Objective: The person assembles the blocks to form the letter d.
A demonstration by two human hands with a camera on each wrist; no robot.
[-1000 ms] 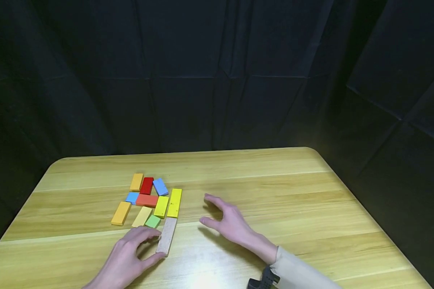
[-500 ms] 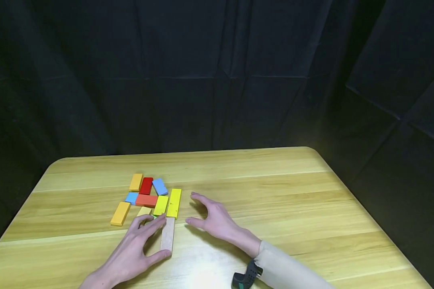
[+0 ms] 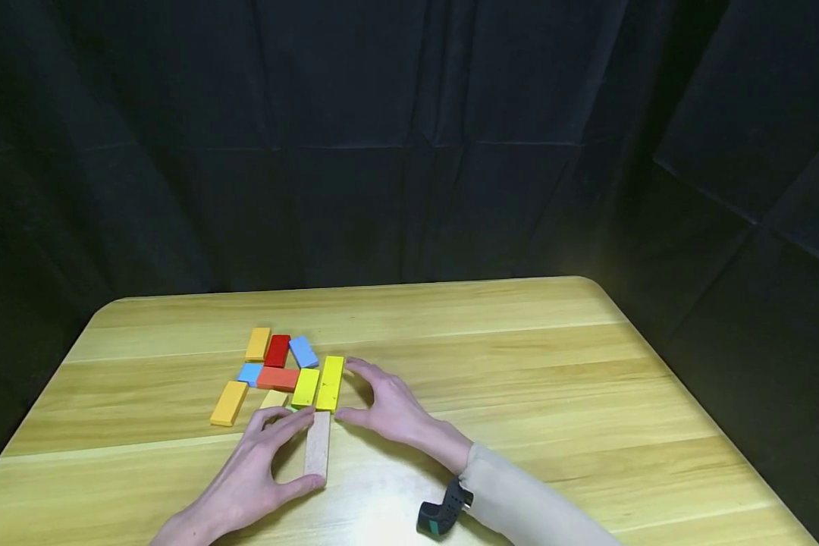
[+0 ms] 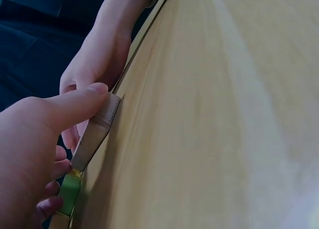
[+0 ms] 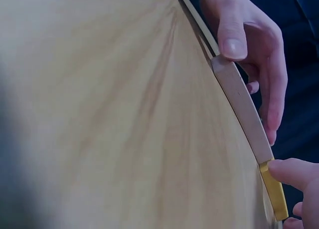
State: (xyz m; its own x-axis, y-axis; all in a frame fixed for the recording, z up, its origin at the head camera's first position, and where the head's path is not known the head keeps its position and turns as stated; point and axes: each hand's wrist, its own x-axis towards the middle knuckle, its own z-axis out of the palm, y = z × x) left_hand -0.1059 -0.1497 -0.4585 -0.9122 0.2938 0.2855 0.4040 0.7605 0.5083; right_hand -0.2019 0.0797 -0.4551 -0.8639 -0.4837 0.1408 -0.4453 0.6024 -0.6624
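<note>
A pale block lies flat, end to end with a long yellow block. My left hand spans the pale block, thumb on its near end and a fingertip by its far end. In the left wrist view the thumb of my left hand presses the end of the pale block. At the long yellow block, my right hand has its thumb at the near end and a finger at the far corner. The right wrist view shows that thumb touching the yellow block near the joint.
Left of the long yellow block lie a shorter yellow block, red blocks, blue blocks and orange blocks. A cream block and a green one are partly behind my left hand. Dark cloth hangs behind the table.
My right hand has moved left to the long yellow block. The pale block has turned straighter, and my left fingers have shifted to its far end.
</note>
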